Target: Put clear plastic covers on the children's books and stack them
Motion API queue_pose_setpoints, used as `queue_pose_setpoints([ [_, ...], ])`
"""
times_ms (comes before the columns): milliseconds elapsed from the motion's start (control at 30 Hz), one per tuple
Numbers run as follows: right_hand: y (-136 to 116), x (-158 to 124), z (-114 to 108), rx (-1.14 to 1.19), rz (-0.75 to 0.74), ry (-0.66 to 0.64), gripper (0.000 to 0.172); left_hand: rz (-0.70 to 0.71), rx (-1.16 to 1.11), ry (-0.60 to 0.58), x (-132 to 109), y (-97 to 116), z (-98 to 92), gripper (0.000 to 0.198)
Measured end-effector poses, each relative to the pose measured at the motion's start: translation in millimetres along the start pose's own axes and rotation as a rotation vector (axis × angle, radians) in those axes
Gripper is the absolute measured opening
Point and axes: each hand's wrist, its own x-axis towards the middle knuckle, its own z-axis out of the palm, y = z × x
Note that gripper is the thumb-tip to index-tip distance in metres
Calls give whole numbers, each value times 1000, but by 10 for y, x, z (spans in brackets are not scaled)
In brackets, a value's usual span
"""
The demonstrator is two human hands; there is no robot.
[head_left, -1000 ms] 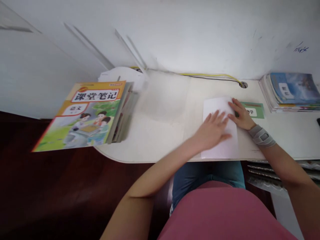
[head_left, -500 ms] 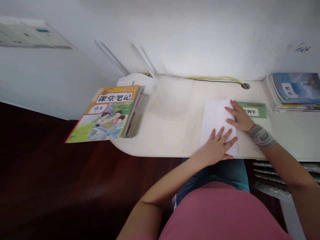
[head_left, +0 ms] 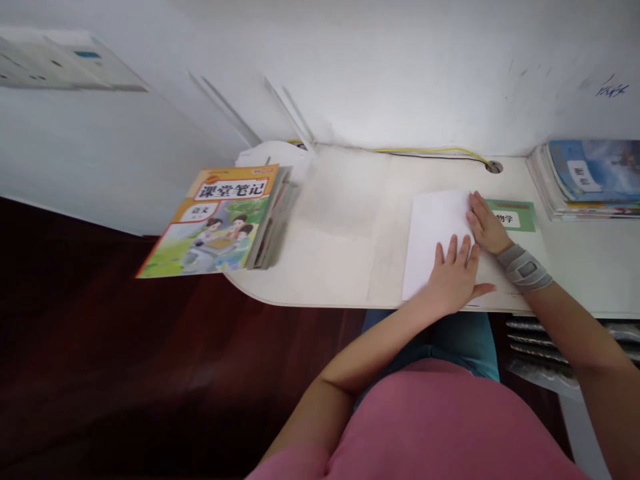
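Note:
A white folded sheet of paper (head_left: 434, 230) lies on the white desk (head_left: 340, 253), over a book with a green cover (head_left: 513, 217). My left hand (head_left: 457, 277) lies flat on the sheet's near right corner, fingers stretched out. My right hand (head_left: 484, 223) presses flat on the sheet's right edge, at the left side of the green book. A grey band (head_left: 523, 267) wraps my right wrist. Neither hand grips anything.
A pile of books topped by an orange and green picture cover (head_left: 215, 223) hangs over the desk's left end. Another pile of books (head_left: 590, 179) stands at the back right. A yellow cable (head_left: 430, 152) runs along the wall to a hole (head_left: 494, 167). Dark wooden floor lies on the left.
My left hand has slid along the sheet toward its near right corner. My right hand has stayed at the sheet's right edge. The view has shifted a little.

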Motion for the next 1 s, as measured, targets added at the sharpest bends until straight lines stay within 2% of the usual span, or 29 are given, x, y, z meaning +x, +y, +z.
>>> queue_pose_setpoints([
  [67, 30, 14, 9, 6, 1, -17, 67, 2, -4, -4, 83, 52, 65, 77],
  [167, 32, 14, 5, -20, -32, -66, 70, 9, -9, -30, 70, 83, 124, 64],
  [300, 15, -4, 4, -21, -83, -70, 69, -23, -22, -33, -26, 74, 73, 53],
  [467, 30, -4, 52, 9, -104, -28, 71, -68, -52, -103, -28, 35, -82, 51],
  [633, 43, -3, 71, -8, -42, -13, 69, -75, -83, -136, -14, 48, -66, 54],
  [767, 39, -8, 43, -22, -95, -51, 70, -44, -79, -137, -44, 31, -64, 58],
  [900, 8, -12, 19, -53, -195, -126, 70, -57, -59, -127, -100, -11, -121, 53],
  [1000, -22, -16, 16, -96, -195, -151, 70, -72, -45, -113, -137, 0, -103, 53],
])
